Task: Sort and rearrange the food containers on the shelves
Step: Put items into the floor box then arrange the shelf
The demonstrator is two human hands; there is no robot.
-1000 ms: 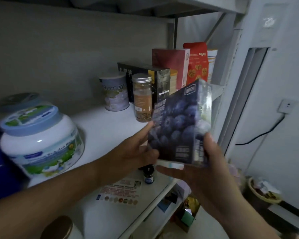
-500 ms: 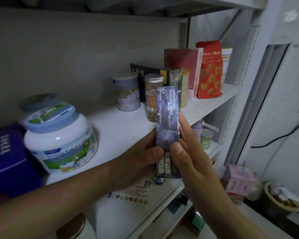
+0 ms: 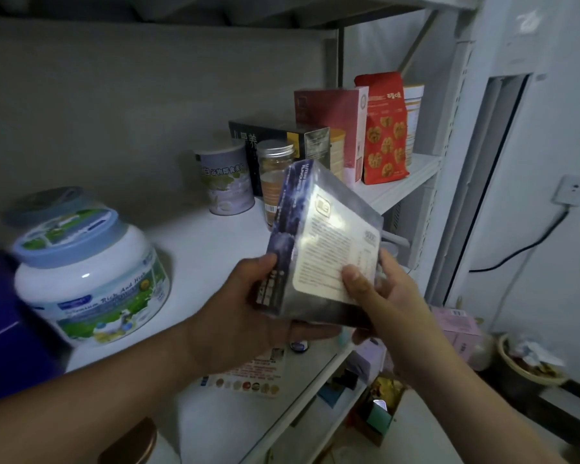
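The flat box point(image 3: 312, 262) is seen in dark blue-purple, its back silvery with a cream printed panel point(image 3: 335, 249). The big jar point(image 3: 91, 289) is coloured white, with a pale blue lid point(image 3: 71, 239) and a green meadow label point(image 3: 114, 306). The bag point(image 3: 385, 135) is printed red with golden walnuts. A dark red carton point(image 3: 325, 118), a black-and-gold case point(image 3: 275, 133) and a white shelf point(image 3: 208, 249) are shown.

The held box point(image 3: 329, 236) carries print too small to read.
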